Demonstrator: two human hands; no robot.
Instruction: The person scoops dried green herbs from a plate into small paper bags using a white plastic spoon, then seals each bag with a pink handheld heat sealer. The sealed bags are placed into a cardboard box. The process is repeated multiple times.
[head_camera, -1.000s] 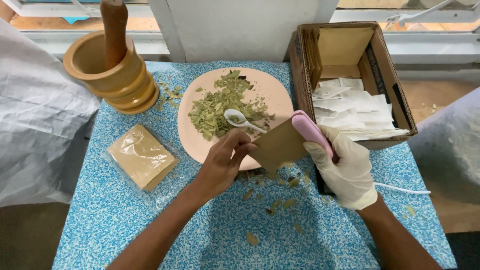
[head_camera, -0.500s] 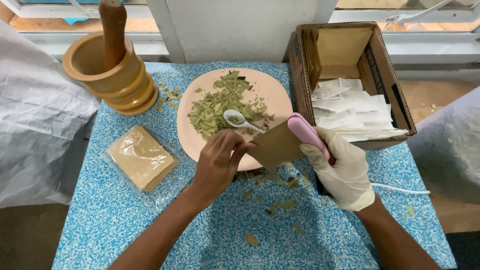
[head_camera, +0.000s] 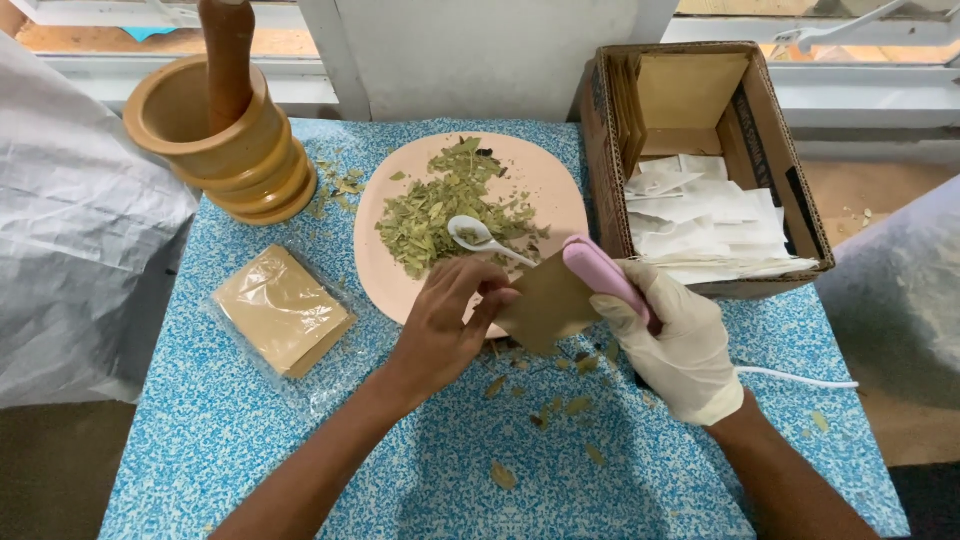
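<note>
Together, left hand (head_camera: 445, 320) and gloved right hand (head_camera: 672, 335) pinch brown pouch (head_camera: 548, 302).

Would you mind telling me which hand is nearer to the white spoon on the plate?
Left. The left hand sits just below the white spoon, nearly touching its handle; the gloved right hand is farther right, gripping the pink sealer.

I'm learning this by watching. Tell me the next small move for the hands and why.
Probably slide the pink sealer along the brown pouch's edge. The gloved right hand has it clamped at the pouch's right corner, while the bare left hand pinches the opposite side, holding it taut over the plate.
</note>
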